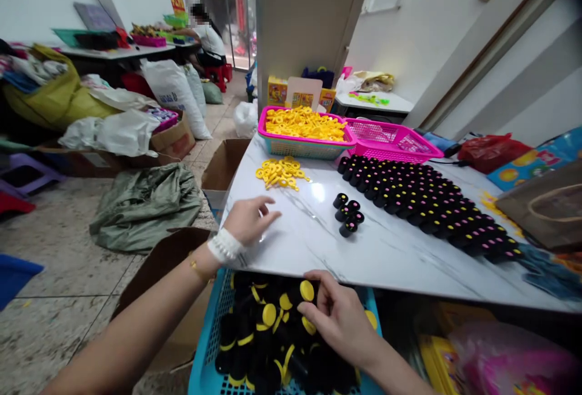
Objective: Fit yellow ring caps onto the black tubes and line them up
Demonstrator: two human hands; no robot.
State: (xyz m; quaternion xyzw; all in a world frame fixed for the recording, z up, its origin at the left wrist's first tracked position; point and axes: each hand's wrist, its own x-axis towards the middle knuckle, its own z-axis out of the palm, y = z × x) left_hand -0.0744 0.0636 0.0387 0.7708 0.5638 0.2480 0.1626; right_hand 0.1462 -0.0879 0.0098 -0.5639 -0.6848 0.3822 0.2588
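Blue basket (pixel 208 333) holds yellow-capped black tubes (pixel 245 355) below the right hand (pixel 346 321), its grip unclear; left hand (pixel 247 220), fingers apart.

A small workshop is indicated by a white marble-patterned table (pixel 291 249) covered with rows of small black cylindrical parts (pixel 409 201) and a pink plastic basket heaped with yellow plastic pieces (pixel 307 125).

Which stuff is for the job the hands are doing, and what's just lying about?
Probably for the job:
blue basket
yellow-ended tubes by the right hand
black rows
yellow pieces

Probably just lying about:
green sack
red bag
purple stool
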